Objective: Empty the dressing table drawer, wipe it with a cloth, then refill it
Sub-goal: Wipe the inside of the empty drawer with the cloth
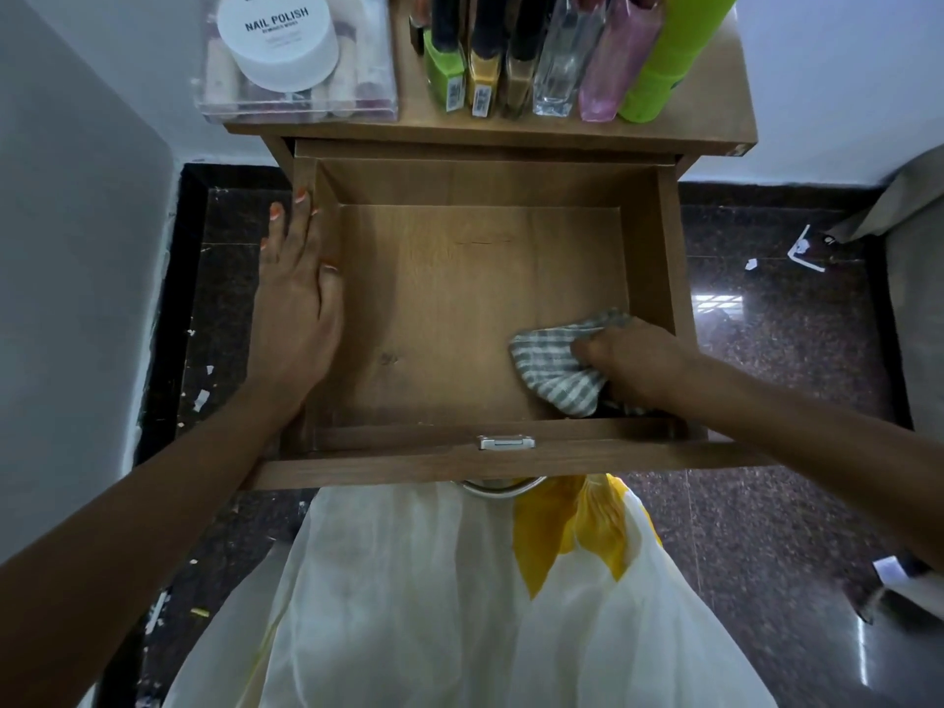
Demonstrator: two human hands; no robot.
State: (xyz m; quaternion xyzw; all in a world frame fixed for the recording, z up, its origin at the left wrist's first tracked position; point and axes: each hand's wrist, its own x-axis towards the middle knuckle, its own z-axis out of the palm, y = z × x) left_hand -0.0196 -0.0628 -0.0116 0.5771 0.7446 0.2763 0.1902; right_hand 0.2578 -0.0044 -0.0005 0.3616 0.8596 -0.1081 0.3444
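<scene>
The right hand [633, 360] is clenched round a bunched grey-and-white striped cloth [557, 365] and presses it to the floor of the drawer [459, 309], in the near right corner, close to the right wall and the front panel. Holding the cloth in a wad like this probably lets the fingers push it hard into the corner, where dust would gather.

The left hand [301, 309] holds nothing. It lies flat along the drawer's left wall, fingers straight and pointing toward the back, with the thumb over the rim on the inner side. It most likely rests there to steady the pulled-out drawer against the push of the wiping hand.

So the cloth sits under the right hand and well apart from the left, with most of the bare drawer floor between them. Nothing else lies inside the drawer, so the emptying looks done and the wiping is the step in hand. The refill is not yet begun.

Behind the drawer, on the table top [511, 129], stands a row of bottles [551, 58]. Left of them, a white tub [278, 38] marked nail polish sits on a clear box [296, 102]. In front of the drawer hangs white and yellow clothing [434, 580], and dark speckled floor [766, 375] lies on both sides.
</scene>
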